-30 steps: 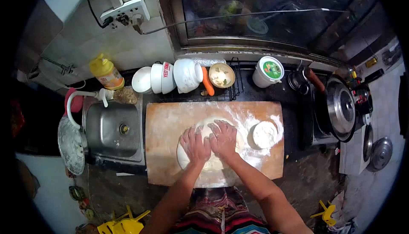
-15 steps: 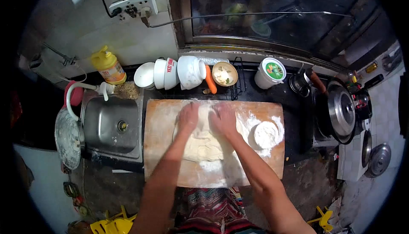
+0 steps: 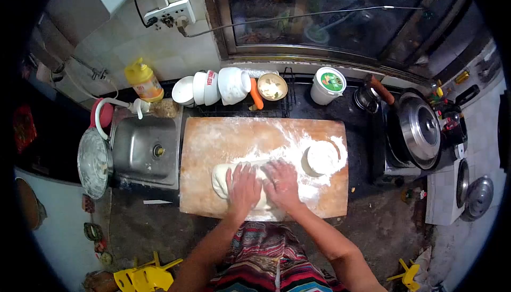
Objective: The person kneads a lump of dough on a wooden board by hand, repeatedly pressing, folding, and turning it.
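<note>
Sink (image 3: 139,153) just beyond the left edge of the wooden board (image 3: 202,138). Left hand (image 3: 245,188) laid palm down on dough (image 3: 219,181), open and flat, fingers slightly apart and pointing toward the far edge. Right hand (image 3: 282,188) likewise open on the dough, palm down, fingers a little spread and slanting toward the far left corner. Close together over the middle; cannot tell whether touching at the thumbs. Dough in the near half of the board, mostly left of centre: a thick roll, long axis running left to right, nearly parallel to the near edge, rounded left end uncovered and pointing at the left edge, right end hidden by the right hand. Round container (image 3: 308,164) of flour near the right edge, with loose flour (image 3: 314,184) around. Past that edge, lidded pot (image 3: 420,127) on the stove (image 3: 396,172).
</note>
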The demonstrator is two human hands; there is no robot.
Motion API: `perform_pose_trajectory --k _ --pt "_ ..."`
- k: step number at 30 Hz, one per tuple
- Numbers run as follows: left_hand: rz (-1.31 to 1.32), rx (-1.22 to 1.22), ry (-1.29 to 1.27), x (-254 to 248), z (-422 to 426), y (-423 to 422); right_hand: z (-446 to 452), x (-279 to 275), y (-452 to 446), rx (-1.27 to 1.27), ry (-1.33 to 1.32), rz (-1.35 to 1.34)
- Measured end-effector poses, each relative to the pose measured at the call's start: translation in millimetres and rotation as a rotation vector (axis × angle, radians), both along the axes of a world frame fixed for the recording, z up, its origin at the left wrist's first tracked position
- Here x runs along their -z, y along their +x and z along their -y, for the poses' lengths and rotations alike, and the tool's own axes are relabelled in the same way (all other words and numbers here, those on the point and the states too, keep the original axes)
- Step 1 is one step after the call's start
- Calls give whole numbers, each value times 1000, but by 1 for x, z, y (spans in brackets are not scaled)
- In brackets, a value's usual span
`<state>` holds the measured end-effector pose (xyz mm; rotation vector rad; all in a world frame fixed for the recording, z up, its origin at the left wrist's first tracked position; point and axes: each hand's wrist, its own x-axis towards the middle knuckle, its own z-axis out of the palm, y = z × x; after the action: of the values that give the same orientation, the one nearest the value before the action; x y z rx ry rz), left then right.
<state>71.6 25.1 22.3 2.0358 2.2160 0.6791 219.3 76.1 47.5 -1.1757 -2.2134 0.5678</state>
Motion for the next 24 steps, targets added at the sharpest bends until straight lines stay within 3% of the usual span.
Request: perform_pose_trajectory --k 5,9,18,20,22,23,24 --pt "-31 -26 120 29 -1 -3 -9 37 -9 -1 33 116" --pt "5 -32 57 38 -58 -22 -56 46 -24 74 7 126" --pt "62 -98 193 60 -189 -61 -160 83 -64 277 89 166" --pt "65 -109 107 59 -202 -65 -169 79 -69 327 134 134" --pt "52 -104 36 50 -196 -64 -168 75 -67 257 70 274" --pt "168 -81 -38 45 -191 -66 -164 71 -63 216 41 345" --pt "281 -59 -115 42 -184 -71 -152 57 -58 201 -100 84"
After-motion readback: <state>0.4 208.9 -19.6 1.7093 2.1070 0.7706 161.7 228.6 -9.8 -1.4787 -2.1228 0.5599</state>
